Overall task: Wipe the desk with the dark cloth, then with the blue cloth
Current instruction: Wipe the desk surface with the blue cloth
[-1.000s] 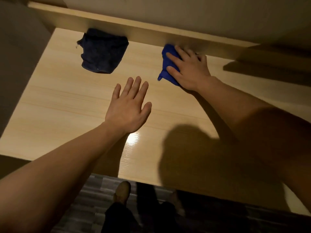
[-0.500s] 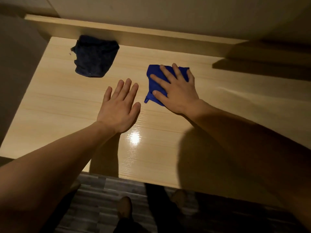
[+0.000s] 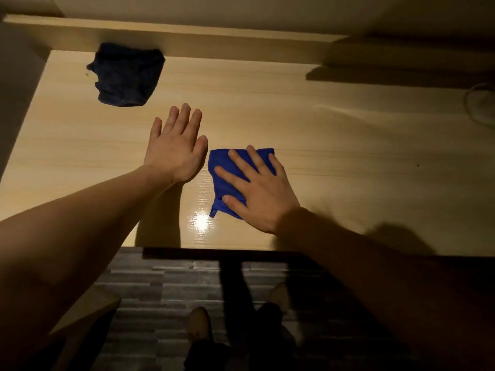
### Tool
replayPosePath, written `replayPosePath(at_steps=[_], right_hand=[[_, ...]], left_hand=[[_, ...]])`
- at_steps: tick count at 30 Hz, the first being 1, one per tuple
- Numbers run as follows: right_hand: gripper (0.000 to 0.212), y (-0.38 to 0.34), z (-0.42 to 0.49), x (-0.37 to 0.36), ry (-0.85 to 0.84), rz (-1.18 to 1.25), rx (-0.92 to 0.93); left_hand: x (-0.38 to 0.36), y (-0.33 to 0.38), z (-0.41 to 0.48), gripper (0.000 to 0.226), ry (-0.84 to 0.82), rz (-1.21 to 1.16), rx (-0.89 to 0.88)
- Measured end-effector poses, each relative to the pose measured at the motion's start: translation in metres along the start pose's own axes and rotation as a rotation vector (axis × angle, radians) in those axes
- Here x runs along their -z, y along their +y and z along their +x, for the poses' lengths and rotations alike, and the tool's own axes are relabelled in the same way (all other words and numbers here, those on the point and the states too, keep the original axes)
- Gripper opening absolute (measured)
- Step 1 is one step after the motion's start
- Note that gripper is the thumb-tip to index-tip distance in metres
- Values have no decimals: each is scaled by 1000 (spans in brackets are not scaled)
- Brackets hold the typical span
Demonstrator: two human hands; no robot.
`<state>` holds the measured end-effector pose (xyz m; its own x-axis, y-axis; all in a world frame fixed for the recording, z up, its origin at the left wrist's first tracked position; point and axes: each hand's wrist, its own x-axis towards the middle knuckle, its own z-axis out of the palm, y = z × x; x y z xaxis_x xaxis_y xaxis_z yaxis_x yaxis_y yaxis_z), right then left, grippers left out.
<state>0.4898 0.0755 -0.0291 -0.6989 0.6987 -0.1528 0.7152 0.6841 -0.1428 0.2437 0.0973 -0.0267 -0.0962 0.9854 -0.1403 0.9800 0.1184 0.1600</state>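
A folded blue cloth [image 3: 224, 170] lies on the light wooden desk [image 3: 334, 145] near its front edge. My right hand [image 3: 261, 192] presses flat on it, fingers spread, covering its right half. My left hand [image 3: 175, 149] rests flat and empty on the desk just left of the blue cloth, fingers together. The dark cloth [image 3: 127, 74] lies crumpled at the back left of the desk against the raised back ledge, with neither hand touching it.
A raised wooden ledge [image 3: 214, 36] runs along the desk's back. A pale round object or cable [image 3: 480, 105] sits at the far right. A wall borders the desk's left side. Below the front edge are the grey floor and my shoes [image 3: 198, 326].
My right hand has slid the blue cloth from the back ledge toward the front edge of the desk. My left hand has stayed flat in about the same spot.
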Motion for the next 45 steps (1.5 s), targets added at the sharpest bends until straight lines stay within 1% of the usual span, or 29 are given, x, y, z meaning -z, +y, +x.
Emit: replayPosePath(at_steps=[7,11,14,17,19,21,23,25,27,30,34,36,39,45], right_hand=[[65,-30,-49,-18,11,10,2],[63,-43,-69,-28,68,-14,-16],[57,-43,-82,-36,134,-8,24],[50,-34,-90,-34,201,103,113],[46,-23,-90,-23,237,199,130],[47,-7,-83,-7,258,309,83],[51,14,-73,12,226,390,14],[49,43,-54,36,184,426,-43],[47,74,-25,58,184,386,-95],[46,117,32,79,204,236,-138],[46,165,103,85,194,101,-139],[48,180,130,81,153,41,-141],[55,190,147,68,78,16,-145],[61,188,141,60,7,33,-159]], left_hand=[[12,7,2,77,-39,-87,15],[11,40,-3,75,1,-130,-76],[5,68,-2,74,-7,-157,-100],[-8,81,-2,76,-35,-133,-71],[-16,82,-2,79,-37,-80,-58],[-17,82,-2,81,-34,-67,-49],[-17,83,-3,80,-35,-56,-51],[-16,85,-3,80,-30,-47,-49],[-16,86,-2,79,-24,-45,-39],[-17,87,-2,78,-20,-27,-23],[-17,89,-1,77,-8,-13,-12],[-17,89,0,77,-8,-7,-6],[-18,89,0,78,-19,0,-2],[-17,90,1,78,-26,8,3]])
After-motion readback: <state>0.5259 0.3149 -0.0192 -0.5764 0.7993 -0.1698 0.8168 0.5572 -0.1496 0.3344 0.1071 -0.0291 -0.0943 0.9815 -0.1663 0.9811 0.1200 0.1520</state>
